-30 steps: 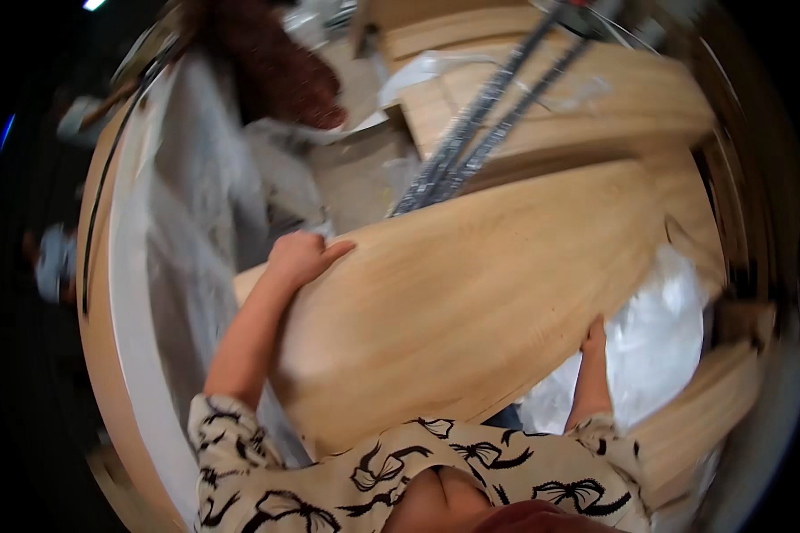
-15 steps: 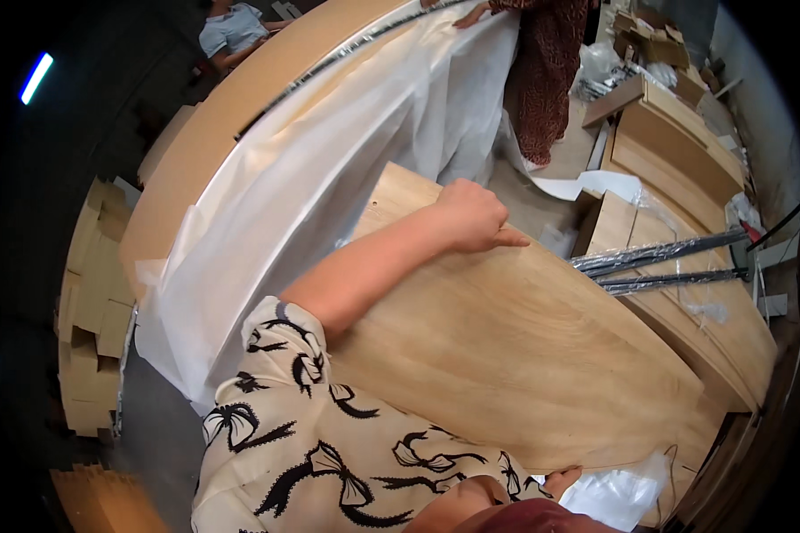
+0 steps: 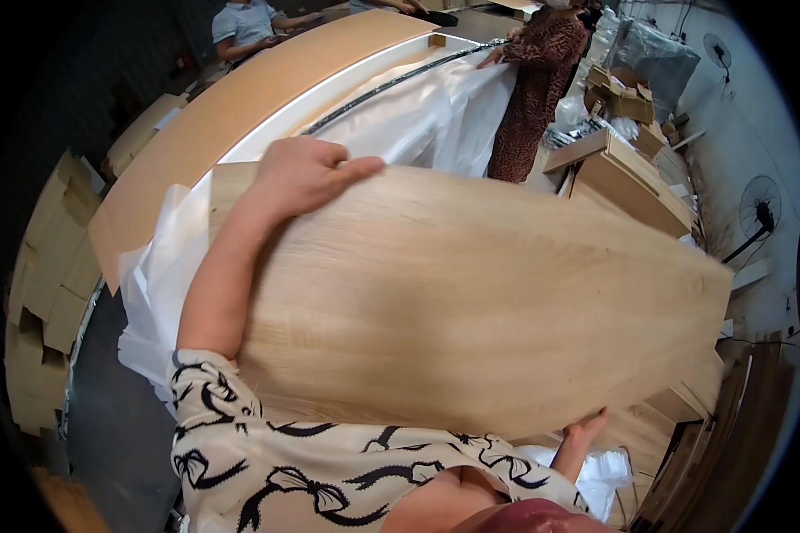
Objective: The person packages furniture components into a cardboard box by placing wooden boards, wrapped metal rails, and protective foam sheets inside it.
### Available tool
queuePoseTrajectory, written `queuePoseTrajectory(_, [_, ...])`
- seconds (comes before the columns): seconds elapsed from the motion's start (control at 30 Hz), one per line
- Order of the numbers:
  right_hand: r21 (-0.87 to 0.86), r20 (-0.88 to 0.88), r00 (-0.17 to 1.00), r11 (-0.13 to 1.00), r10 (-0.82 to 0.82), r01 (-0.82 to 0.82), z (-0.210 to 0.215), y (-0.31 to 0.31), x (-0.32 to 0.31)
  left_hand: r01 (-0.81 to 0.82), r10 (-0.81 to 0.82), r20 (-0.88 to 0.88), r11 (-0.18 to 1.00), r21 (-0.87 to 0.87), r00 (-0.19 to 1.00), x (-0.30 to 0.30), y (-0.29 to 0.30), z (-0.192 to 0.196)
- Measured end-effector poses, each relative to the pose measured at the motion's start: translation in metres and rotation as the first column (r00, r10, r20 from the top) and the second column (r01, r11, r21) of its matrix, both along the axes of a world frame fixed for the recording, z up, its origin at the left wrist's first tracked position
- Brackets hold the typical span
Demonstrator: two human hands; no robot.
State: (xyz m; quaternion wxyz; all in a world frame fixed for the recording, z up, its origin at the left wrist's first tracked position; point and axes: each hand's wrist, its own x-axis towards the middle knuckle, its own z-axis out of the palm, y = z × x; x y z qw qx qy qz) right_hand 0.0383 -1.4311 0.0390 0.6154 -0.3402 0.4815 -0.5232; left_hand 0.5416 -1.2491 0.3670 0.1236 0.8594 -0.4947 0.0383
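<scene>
Wooden board (image 3: 480, 284) higher now (left hand (image 3: 304, 174) over top edge)

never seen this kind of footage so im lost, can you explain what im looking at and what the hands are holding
There's no machine: these are a person's bare hands. The view comes from a fisheye camera worn on their head, looking down, so straight edges appear curved. The left hand grips the far edge of a large wood-grain panel; the right hand is at its near edge. Beyond it lie white sheeting and a tan board.
</scene>
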Motion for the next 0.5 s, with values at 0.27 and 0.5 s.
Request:
queuePoseTrajectory(0.27, [0.119,0.461,0.878,0.971,0.13,-0.207,0.092,-0.002,0.147,-0.463,0.459,-0.065,0.881,-0.096,0.886,0.06,0.182,-0.006])
queuePoseTrajectory(0.5, [0.039,0.465,0.818,0.916,0.338,-0.4,0.136,0.02,0.254,-0.665,0.653,-0.138,0.742,-0.08,0.745,0.089,0.308,-0.061])
